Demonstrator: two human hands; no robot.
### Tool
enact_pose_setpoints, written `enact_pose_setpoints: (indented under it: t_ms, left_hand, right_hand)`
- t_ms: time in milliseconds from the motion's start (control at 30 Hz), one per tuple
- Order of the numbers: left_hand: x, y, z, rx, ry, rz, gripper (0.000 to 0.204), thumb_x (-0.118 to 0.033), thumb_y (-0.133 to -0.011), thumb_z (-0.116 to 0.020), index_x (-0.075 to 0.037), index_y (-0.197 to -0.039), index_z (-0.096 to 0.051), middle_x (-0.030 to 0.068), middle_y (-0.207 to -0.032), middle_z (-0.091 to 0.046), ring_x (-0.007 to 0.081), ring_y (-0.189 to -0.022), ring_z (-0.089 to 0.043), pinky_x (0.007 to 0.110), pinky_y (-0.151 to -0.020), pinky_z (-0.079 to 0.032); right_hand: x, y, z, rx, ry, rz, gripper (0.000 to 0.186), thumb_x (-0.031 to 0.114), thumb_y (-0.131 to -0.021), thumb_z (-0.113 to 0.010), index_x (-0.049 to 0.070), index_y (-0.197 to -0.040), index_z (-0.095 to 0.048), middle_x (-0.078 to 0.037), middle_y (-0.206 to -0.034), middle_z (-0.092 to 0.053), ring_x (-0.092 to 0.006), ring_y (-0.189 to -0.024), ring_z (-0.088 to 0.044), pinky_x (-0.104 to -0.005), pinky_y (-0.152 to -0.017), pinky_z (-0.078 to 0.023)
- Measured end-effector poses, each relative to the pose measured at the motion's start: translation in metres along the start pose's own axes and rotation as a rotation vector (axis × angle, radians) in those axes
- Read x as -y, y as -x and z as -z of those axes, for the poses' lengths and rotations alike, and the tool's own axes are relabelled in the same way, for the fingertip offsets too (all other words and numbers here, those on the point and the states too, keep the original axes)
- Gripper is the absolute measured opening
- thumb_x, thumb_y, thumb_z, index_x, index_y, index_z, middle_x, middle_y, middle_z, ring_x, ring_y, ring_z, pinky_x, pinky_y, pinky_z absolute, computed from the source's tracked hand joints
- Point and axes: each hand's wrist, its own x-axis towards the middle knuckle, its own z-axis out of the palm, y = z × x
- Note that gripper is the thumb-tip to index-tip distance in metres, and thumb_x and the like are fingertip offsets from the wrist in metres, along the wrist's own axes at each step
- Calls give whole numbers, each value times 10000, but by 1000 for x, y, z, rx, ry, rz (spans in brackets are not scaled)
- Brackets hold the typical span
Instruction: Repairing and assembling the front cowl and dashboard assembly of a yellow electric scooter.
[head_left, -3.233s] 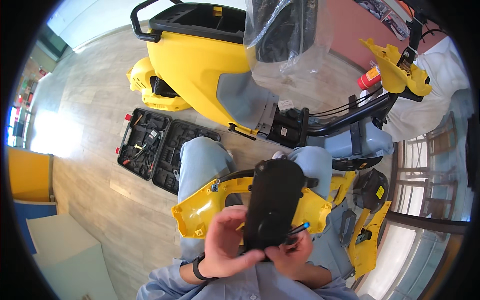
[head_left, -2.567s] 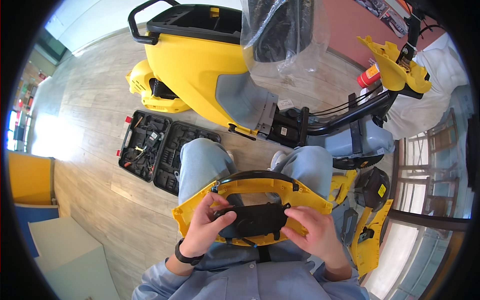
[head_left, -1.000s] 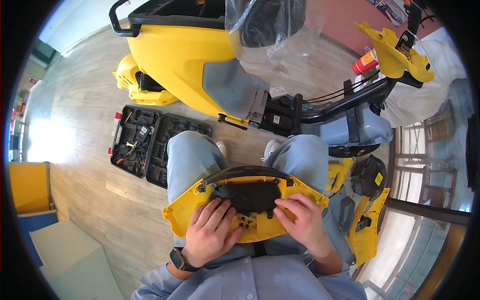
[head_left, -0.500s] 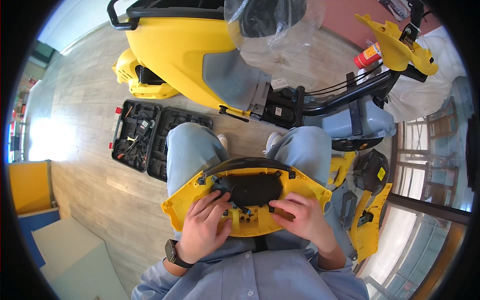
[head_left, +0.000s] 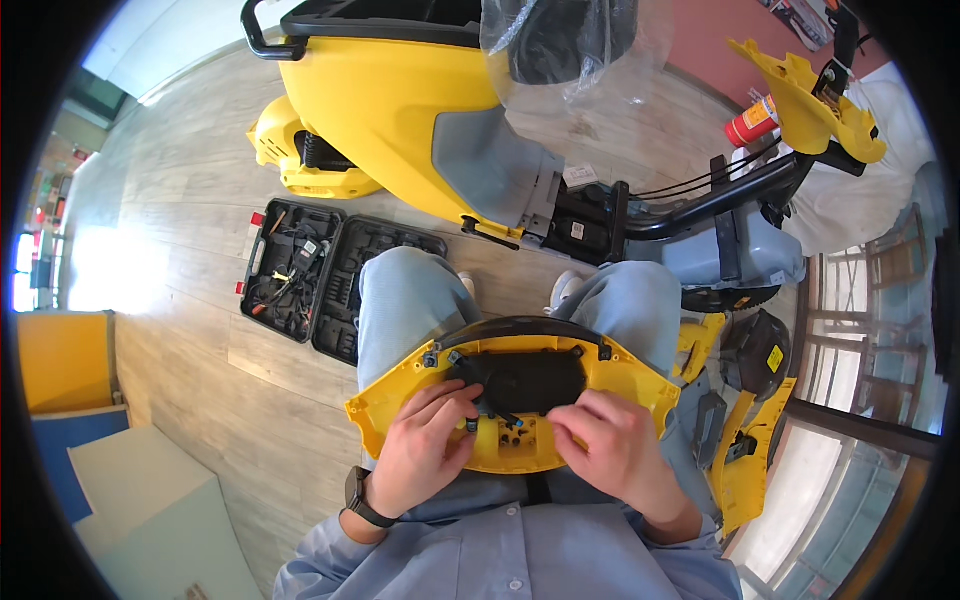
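A curved yellow plastic cover [head_left: 655, 397] lies hollow side up across my lap, with a black strip along its far edge. A flat black housing [head_left: 545, 380] is set inside it, and a short black cable [head_left: 507, 413] runs over its near side. Curled over the housing's left end are the fingers of my left hand [head_left: 432, 440], the thumb lower beside a small black connector. At the housing's near right corner, the thumb and forefinger of my right hand [head_left: 612, 445] are drawn together; their tips hide whatever is between them. Several small dark screws [head_left: 516, 436] sit in the cover's near pocket.
An open black toolbox [head_left: 290, 270] lies on the floor to the left. Ahead stands a partly stripped yellow scooter [head_left: 400, 95] with a grey footwell. More yellow panels [head_left: 748, 480] and a black lamp-like part [head_left: 755, 350] lie at right. Cabinets [head_left: 150, 500] stand at lower left.
The whole view has shifted, so things sit farther right. My right hand's fingers have curled closer together at the housing's corner. My left hand stays at the housing's left end.
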Motion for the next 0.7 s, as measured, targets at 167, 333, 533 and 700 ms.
enact_pose_setpoints:
  t_ms: [167,333,533,700]
  left_hand:
    - [1,-3,2,1,-15,-55,336,-11,-777,-804,-44,-1078,-658,146,-1338,-752,381,-1284,-665,457,-1079,-551]
    - [-9,-4,-2,-31,-118,-54,385,-93,-818,-787,-104,-1195,-708,80,-1287,-695,302,-1220,-647,436,-978,-521]
    - [-16,-6,-5,2,-298,-84,545,-144,-844,-764,-168,-1387,-717,77,-1283,-639,290,-1155,-622,418,-974,-500]
    - [-13,-3,-4,38,-259,-62,454,-144,-841,-761,-166,-1295,-763,121,-1327,-634,355,-1151,-621,454,-1002,-516]
  right_hand:
    - [-3,-5,-13,248,57,184,63,165,-846,-834,167,-892,-792,-18,-829,-619,-224,-692,-707,-370,-591,-567]
    - [3,-13,-24,321,145,258,32,204,-872,-766,178,-888,-776,-13,-857,-620,-209,-722,-742,-364,-585,-588]
    - [7,-14,-30,339,210,312,67,195,-886,-720,143,-843,-720,-18,-882,-624,-206,-725,-746,-360,-585,-599]
    - [5,-7,-11,313,107,319,51,136,-894,-753,114,-911,-710,-31,-944,-709,-211,-758,-774,-349,-649,-629]
